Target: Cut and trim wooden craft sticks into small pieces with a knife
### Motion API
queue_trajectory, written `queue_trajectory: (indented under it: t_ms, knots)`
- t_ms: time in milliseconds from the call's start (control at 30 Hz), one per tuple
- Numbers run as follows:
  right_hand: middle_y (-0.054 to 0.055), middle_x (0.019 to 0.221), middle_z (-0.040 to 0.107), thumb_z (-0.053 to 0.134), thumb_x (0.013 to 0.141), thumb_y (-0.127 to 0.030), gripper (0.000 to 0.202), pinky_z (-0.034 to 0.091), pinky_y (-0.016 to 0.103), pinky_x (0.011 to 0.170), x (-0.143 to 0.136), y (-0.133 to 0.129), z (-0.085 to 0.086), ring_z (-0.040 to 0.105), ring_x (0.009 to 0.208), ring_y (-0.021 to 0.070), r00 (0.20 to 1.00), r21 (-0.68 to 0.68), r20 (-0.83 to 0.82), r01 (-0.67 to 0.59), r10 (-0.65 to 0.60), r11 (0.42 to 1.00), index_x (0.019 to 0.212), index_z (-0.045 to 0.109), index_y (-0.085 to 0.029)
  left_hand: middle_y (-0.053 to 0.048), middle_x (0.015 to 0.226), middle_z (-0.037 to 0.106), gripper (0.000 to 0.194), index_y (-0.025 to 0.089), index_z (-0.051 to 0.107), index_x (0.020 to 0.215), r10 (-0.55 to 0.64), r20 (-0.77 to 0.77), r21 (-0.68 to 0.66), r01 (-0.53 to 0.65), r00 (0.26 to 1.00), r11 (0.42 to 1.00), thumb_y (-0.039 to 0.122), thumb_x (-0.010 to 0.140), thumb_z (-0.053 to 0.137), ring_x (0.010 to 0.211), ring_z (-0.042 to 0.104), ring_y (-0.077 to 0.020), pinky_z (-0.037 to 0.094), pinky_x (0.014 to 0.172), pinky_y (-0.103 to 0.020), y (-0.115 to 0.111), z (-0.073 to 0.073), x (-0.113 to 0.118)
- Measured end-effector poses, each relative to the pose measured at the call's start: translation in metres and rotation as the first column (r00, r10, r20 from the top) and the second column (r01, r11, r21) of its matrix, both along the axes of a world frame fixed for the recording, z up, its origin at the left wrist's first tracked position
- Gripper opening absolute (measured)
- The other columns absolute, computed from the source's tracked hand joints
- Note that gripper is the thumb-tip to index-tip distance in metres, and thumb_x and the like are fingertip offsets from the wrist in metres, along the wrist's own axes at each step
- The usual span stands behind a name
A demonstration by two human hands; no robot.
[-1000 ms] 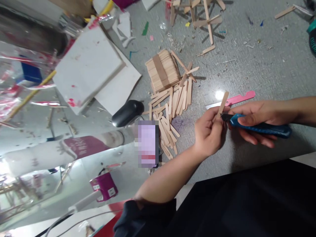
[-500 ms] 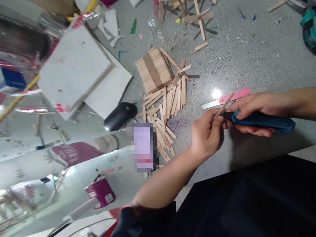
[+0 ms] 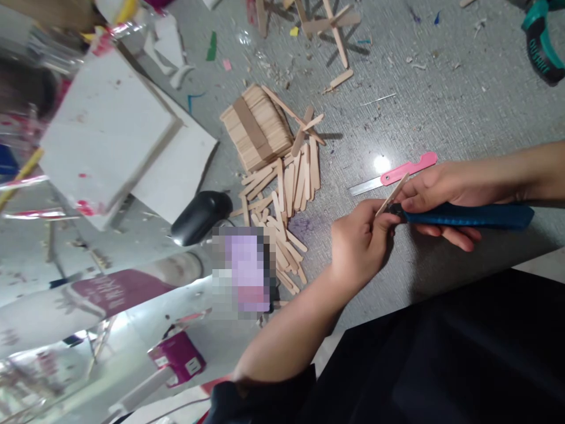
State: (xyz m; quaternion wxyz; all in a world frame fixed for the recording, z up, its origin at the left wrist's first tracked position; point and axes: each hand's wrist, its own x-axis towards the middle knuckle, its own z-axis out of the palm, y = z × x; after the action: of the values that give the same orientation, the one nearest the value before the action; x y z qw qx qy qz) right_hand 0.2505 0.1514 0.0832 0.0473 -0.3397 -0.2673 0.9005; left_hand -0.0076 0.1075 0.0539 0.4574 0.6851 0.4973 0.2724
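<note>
My left hand point(image 3: 359, 244) pinches a thin wooden craft stick point(image 3: 394, 191) between thumb and fingers, the stick slanting up to the right. My right hand point(image 3: 435, 188) is closed round a blue-handled tool point(image 3: 477, 215). Its black head meets the stick by my left fingertips; the jaws or blade are too hidden to tell its kind. Just beyond both hands lies a pink folding knife point(image 3: 410, 169), its blade out. To the left are a pile of loose craft sticks point(image 3: 289, 229) and a banded bundle of craft sticks point(image 3: 258, 126).
A black computer mouse point(image 3: 202, 217) and a blurred-out phone point(image 3: 245, 274) lie left of the sticks. White boards point(image 3: 106, 135) are stacked further left. Teal-and-black pliers point(image 3: 541, 47) rest at top right, and joined sticks point(image 3: 333, 26) stand at the top. Scraps litter the grey table.
The view has shifted, so the table things sit further left. The blue-handled tool has turned slightly, and its head stays against the stick in my left hand.
</note>
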Motion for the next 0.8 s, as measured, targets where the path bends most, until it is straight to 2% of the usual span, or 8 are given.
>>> queue_trajectory:
  t_ms: [133, 267, 400, 567, 800]
  knots:
    - [-0.001, 0.081, 0.080, 0.103, 0.105, -0.052, 0.040, 0.058, 0.029, 0.045, -0.002, -0.002, 0.002, 0.082, 0.056, 0.0241, 0.999, 0.083, 0.048, 0.016, -0.020, 0.996, 0.115, 0.076, -0.024, -0.003, 0.075, 0.085, 0.052, 0.023, 0.092, 0.110, 0.051, -0.053, 0.046, -0.048, 0.997, 0.998, 0.069, 0.122, 0.073, 0.065, 0.077, -0.0178, 0.051, 0.064, -0.029, -0.005, -0.001, -0.001]
    - [-0.002, 0.082, 0.082, 0.110, 0.098, -0.056, 0.059, 0.058, 0.027, 0.047, -0.001, -0.005, 0.003, 0.083, 0.059, 0.0234, 0.990, 0.143, 0.072, 0.109, -0.120, 0.984, 0.130, 0.071, -0.025, -0.003, 0.073, 0.083, 0.049, 0.024, 0.093, 0.108, 0.095, -0.059, 0.059, -0.091, 0.994, 0.994, 0.066, 0.123, 0.073, 0.064, 0.076, -0.0180, 0.050, 0.065, -0.029, -0.008, -0.002, -0.001]
    - [-0.007, 0.076, 0.078, 0.105, 0.105, -0.054, 0.060, 0.053, 0.026, 0.046, -0.001, -0.007, 0.000, 0.074, 0.050, 0.0187, 0.990, 0.197, 0.071, 0.104, -0.120, 0.975, 0.145, 0.069, -0.026, -0.001, 0.070, 0.081, 0.048, 0.024, 0.094, 0.107, 0.097, -0.069, 0.043, -0.095, 0.993, 0.995, 0.067, 0.121, 0.076, 0.063, 0.076, -0.0189, 0.051, 0.065, -0.030, -0.009, -0.003, 0.000]
    - [-0.005, 0.073, 0.077, 0.105, 0.105, -0.049, 0.058, 0.046, 0.029, 0.042, -0.002, -0.009, -0.001, 0.068, 0.047, 0.0183, 0.987, 0.261, 0.092, 0.104, -0.132, 0.960, 0.149, 0.075, -0.025, -0.002, 0.071, 0.082, 0.047, 0.024, 0.094, 0.105, 0.101, -0.076, 0.057, -0.097, 0.992, 0.994, 0.065, 0.120, 0.077, 0.063, 0.075, -0.0184, 0.051, 0.065, -0.029, -0.009, -0.003, 0.002]
    - [-0.006, 0.072, 0.075, 0.097, 0.112, -0.041, 0.065, 0.047, 0.031, 0.042, -0.003, -0.013, 0.001, 0.067, 0.046, 0.0197, 0.971, 0.326, 0.179, 0.090, -0.156, 0.941, 0.166, 0.066, -0.021, -0.002, 0.072, 0.083, 0.043, 0.024, 0.092, 0.100, 0.107, -0.096, 0.095, -0.098, 0.990, 0.991, 0.061, 0.119, 0.080, 0.063, 0.073, -0.0169, 0.048, 0.065, -0.029, -0.007, -0.001, 0.004]
